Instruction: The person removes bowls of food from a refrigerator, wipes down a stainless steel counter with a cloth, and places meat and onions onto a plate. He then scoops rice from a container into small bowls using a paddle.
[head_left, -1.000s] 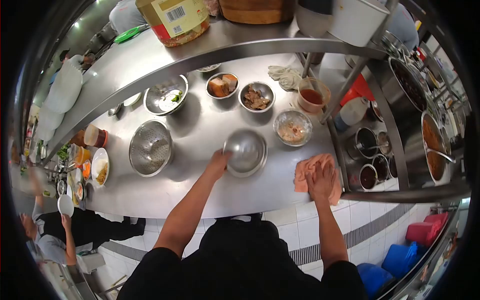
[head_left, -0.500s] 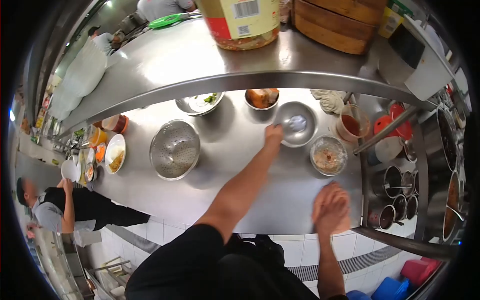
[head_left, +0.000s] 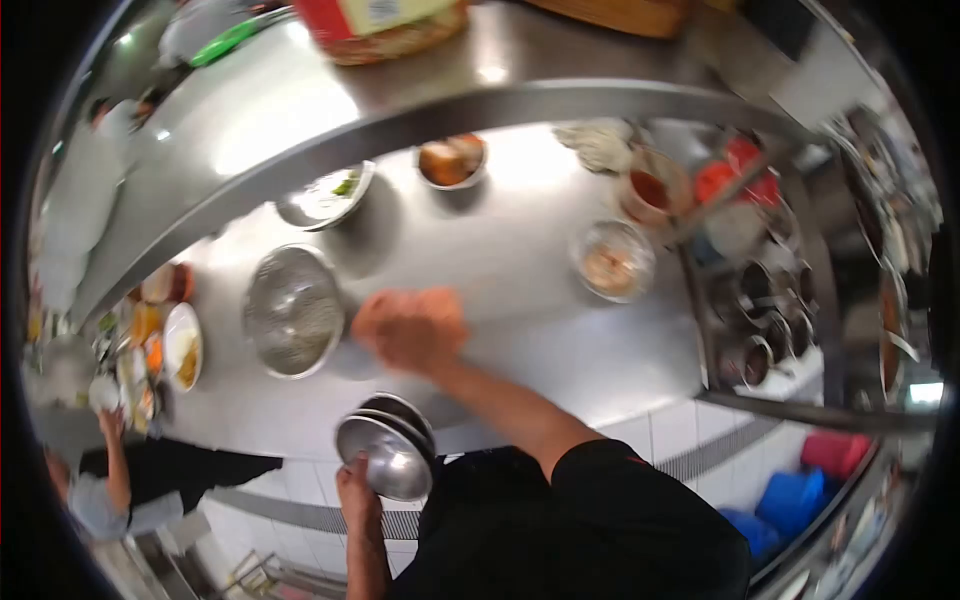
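Observation:
My left hand (head_left: 356, 485) grips metal bowls (head_left: 400, 462) by the rim, tilted on their side beyond the counter's front edge. At least two rims show, one bowl nested in the other. On the steel counter, my right hand (head_left: 415, 338) presses on an orange cloth (head_left: 445, 308); motion blurs its fingers. Just left of the cloth stands a perforated metal colander (head_left: 293, 312). Farther back is a metal bowl with orange-brown pieces (head_left: 450, 162). A bowl with a pale mixture (head_left: 612, 262) sits on the right.
A raised steel shelf (head_left: 480, 100) crosses the back. Behind the colander is a bowl with green bits (head_left: 325, 195); an oval white dish (head_left: 182, 347) lies farther left. Sauce pots (head_left: 760, 340) stand at the right. A person (head_left: 105, 490) works at the far left.
The metal bowl has left the counter's back right and my left hand now holds bowls near my body. My right hand has moved left across the counter with the cloth. The view has shifted.

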